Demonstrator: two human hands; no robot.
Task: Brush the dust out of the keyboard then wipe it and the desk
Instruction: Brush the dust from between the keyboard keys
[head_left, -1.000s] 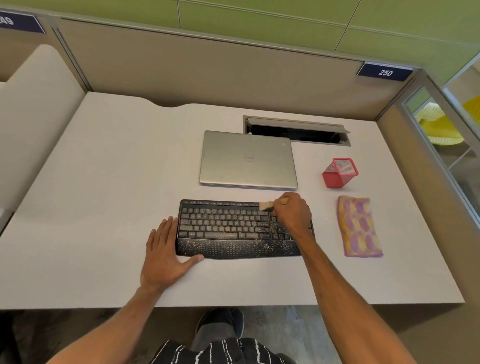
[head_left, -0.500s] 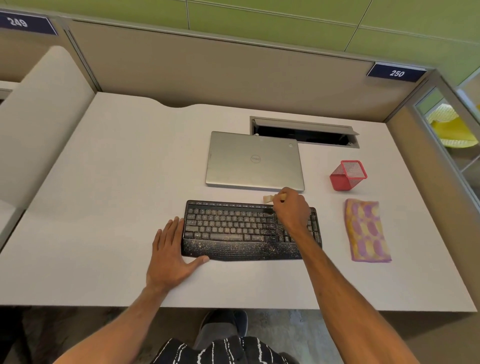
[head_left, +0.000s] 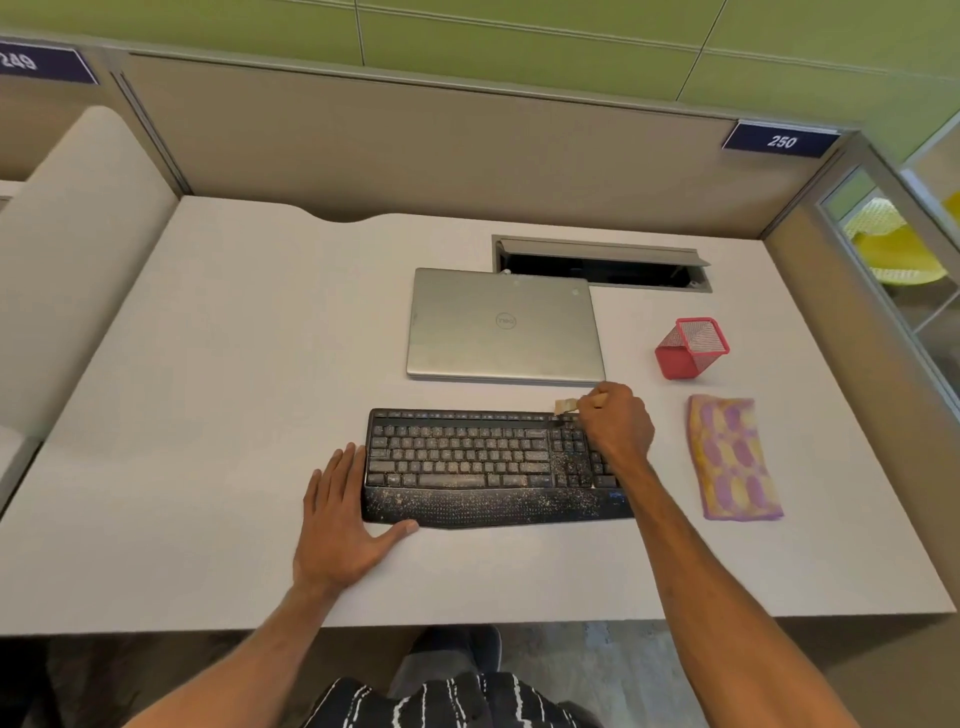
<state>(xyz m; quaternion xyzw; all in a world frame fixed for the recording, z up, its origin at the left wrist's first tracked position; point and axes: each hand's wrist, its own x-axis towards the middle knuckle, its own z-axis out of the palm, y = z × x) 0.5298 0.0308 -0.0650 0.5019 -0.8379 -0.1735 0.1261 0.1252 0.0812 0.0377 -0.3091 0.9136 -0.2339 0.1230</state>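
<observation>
I am in the brushing step. My right hand is closed in a fist around a small brush with a pale wooden handle, its bristle end touching the top edge of the black, dust-speckled keyboard with a curved wrist rest, just above the number pad. The bristles themselves are too small and blurred for me to say how they lie. My left hand lies flat and open on the pale grey matte desk, fingers together against the keyboard's left end and thumb hooked along its front corner, bracing it and gripping nothing.

The keyboard sits at the near middle of the desk, just in front of a closed silver laptop. Pale grit still covers the textured wrist rest and lodges between the grey keycaps, so I judge the brushing far from finished. The next move calls for short strokes along the key rows, driving the dust off one edge while my left hand keeps the board from sliding.

The folded, soft-looking cloth in pink and yellow patches lies untouched to the right of the keyboard, ready for wiping. Behind it stands a red wire-mesh pen cup, apparently empty.
</observation>
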